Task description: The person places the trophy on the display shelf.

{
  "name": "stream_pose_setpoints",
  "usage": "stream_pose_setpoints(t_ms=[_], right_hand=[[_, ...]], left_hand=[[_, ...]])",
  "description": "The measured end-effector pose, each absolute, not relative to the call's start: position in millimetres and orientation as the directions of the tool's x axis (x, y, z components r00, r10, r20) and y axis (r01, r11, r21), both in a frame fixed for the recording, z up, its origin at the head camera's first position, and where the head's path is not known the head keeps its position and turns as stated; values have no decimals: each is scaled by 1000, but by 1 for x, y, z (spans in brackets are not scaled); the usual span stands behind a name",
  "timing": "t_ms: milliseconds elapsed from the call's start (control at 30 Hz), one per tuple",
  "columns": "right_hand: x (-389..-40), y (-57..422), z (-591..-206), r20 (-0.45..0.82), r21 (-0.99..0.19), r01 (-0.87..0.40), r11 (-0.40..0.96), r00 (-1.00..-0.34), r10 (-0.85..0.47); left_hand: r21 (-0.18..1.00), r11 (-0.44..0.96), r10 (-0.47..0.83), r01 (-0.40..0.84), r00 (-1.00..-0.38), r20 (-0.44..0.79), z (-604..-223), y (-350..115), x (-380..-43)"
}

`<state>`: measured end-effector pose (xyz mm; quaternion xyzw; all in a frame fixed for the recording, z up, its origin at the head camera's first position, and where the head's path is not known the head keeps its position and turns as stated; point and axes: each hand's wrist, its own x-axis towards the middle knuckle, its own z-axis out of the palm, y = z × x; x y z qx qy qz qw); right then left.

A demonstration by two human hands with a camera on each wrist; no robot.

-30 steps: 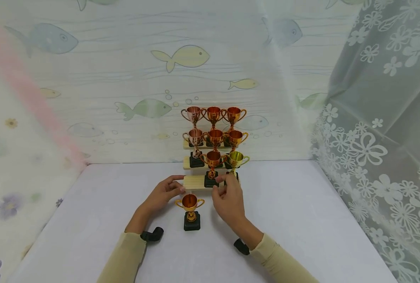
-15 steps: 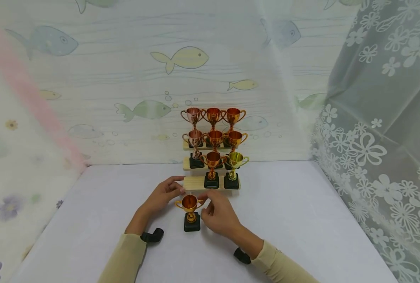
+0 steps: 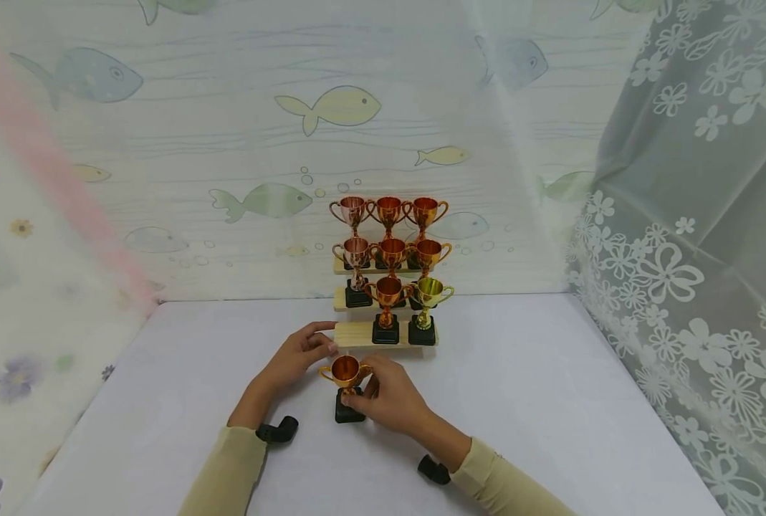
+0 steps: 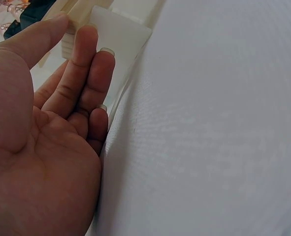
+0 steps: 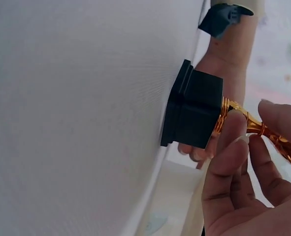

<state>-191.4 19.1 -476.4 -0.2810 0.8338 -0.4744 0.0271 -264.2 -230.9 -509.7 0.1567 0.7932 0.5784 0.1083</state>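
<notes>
A gold trophy (image 3: 345, 371) with a black square base stands upright on the table in front of the tiered wooden rack (image 3: 355, 335). My right hand (image 3: 390, 393) is at its stem; thumb and fingers close round it, as the right wrist view shows with the black base (image 5: 197, 105) on the cloth. At the rack's front-left end rests my left hand (image 3: 297, 360), its fingers touching the edge and holding no trophy. On that front step stand a bronze-coloured trophy (image 3: 389, 290) in the middle and a yellow-gold trophy (image 3: 431, 292) at the right.
Several more trophies fill the rack's upper steps, among them a rose-coloured trophy (image 3: 356, 252) at the left. A white cloth (image 3: 524, 387) covers the table. Behind hangs a fish-print curtain (image 3: 254, 236); a lace curtain (image 3: 666, 287) borders the right side.
My right hand has left the yellow-gold trophy on the front step, moved down and left, and taken hold of the gold trophy's stem. My left hand has stayed put.
</notes>
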Motion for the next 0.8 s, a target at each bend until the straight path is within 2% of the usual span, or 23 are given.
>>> stream_pose_setpoints(t_ms=[433,800], right_hand=[[-197,13,-480,259,-823,-458,335,-829,-496],[-196,13,-474,247,-831,-438,343,-843,-478]], left_hand=[[948,287,356,137,-934,27,-519,-235,-268],[951,274,371,144,-928,34,-521,-234,-270]])
